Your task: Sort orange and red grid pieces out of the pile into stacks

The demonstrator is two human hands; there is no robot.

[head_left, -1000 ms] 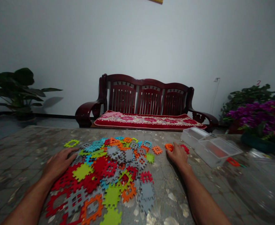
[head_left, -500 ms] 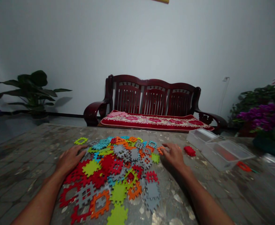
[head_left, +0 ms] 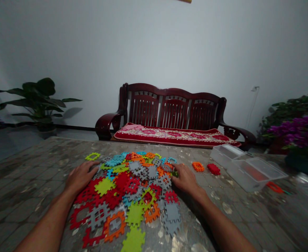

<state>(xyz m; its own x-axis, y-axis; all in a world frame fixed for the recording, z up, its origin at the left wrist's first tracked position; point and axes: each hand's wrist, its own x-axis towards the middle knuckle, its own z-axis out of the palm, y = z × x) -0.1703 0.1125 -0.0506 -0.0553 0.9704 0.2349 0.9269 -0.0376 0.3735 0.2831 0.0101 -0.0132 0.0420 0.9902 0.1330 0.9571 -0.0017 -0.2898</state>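
A heap of flat, notched plastic puzzle tiles [head_left: 122, 180] in red, grey, lime green, orange and blue lies on the table between my hands. My left hand [head_left: 81, 176] rests at the heap's left edge, open, thumb apart from the fingers, beside grey and red tiles. At the right edge, my right hand [head_left: 185, 176] is open, its thumb and fingers spread around a shaded green tile [head_left: 174, 173]. Whether it grips that tile is unclear. A small orange tile stack [head_left: 198, 167] and a red stack [head_left: 213, 169] sit right of that hand.
Clear plastic boxes [head_left: 248, 175] stand at the right, with an orange-handled tool [head_left: 274, 187] near them. A lone lime frame tile [head_left: 93, 156] lies beyond my left hand. Behind the table [head_left: 25, 175] is a wooden bench [head_left: 175, 105]; purple flowers [head_left: 298, 131] stand far right.
My right hand has moved left and slightly nearer, from beside a small orange tile to the green tile. The orange stack it covered now shows. My left hand stays at the heap's left edge.
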